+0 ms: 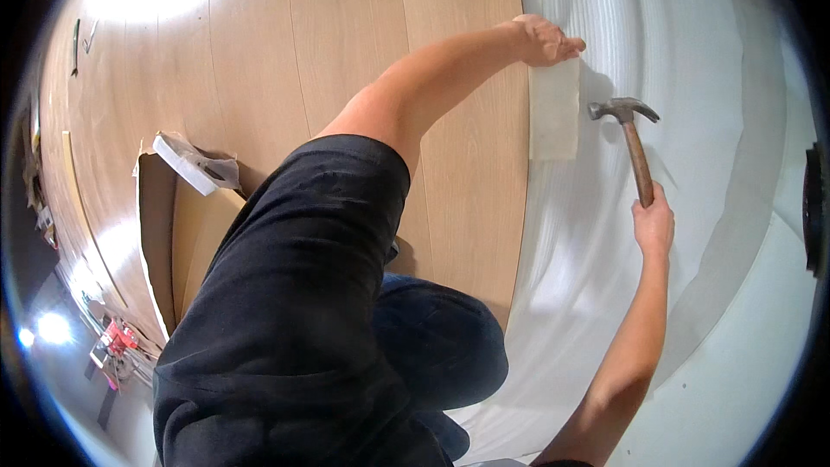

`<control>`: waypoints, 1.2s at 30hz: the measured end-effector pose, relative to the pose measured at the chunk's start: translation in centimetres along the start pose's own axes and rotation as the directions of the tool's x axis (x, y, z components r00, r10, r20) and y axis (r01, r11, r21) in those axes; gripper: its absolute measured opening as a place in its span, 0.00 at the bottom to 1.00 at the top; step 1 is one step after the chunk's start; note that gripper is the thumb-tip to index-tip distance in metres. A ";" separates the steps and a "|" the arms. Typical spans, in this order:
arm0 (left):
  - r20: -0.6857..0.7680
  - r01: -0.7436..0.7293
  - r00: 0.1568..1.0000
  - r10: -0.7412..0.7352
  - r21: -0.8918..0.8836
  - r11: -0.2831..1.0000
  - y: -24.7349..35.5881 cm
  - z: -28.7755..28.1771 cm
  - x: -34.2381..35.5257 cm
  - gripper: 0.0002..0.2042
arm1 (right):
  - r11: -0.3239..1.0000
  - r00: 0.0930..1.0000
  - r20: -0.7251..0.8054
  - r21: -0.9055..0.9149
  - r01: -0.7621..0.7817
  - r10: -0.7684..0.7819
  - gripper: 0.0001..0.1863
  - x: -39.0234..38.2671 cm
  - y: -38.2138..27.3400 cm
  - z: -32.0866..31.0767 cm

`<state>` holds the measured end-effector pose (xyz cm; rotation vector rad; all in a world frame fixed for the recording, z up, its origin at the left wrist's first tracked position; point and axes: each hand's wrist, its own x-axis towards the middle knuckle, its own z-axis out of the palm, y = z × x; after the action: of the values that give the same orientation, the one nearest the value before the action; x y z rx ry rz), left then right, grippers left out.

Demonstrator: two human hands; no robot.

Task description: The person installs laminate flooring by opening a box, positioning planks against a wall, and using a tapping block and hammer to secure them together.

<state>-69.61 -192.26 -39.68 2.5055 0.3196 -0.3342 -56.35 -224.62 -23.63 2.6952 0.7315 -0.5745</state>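
Observation:
My right hand is wrapped round the wooden handle of a claw hammer. The hammer's steel head is up, its striking face pointing left toward a pale, flat rectangular block, with a gap between them. At the far end of that block my left hand is closed, gripping it; part of its hold is hidden from above. The block lies along the right edge of a light wood floor plank, over the white foam underlay.
An opened cardboard box stands left of my body, with a white plastic-wrapped piece on its edge. Laid planks cover the left side. A dark thin tool and a long strip lie far left. A white wall bounds the right.

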 end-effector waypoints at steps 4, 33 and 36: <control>-0.001 0.037 0.999 -0.037 -0.027 0.999 -0.1 0.1 0.5 0.20 | 0.983 0.982 -0.096 0.102 -0.152 0.162 0.29 1.4 2.1 1.0; -0.197 -0.064 0.976 0.096 0.164 0.984 -1.9 3.0 2.4 0.21 | 0.998 0.995 0.100 0.062 0.018 -0.025 0.28 1.1 -2.8 3.3; -0.255 -0.110 0.954 0.160 0.202 0.973 -2.3 3.2 2.9 0.21 | 0.947 0.997 0.049 0.313 -0.075 0.063 0.22 -1.3 -1.0 3.5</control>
<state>-68.11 -191.80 -44.33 2.7442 0.2288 0.0371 -58.99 -225.64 -26.34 2.9762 0.5731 -0.7830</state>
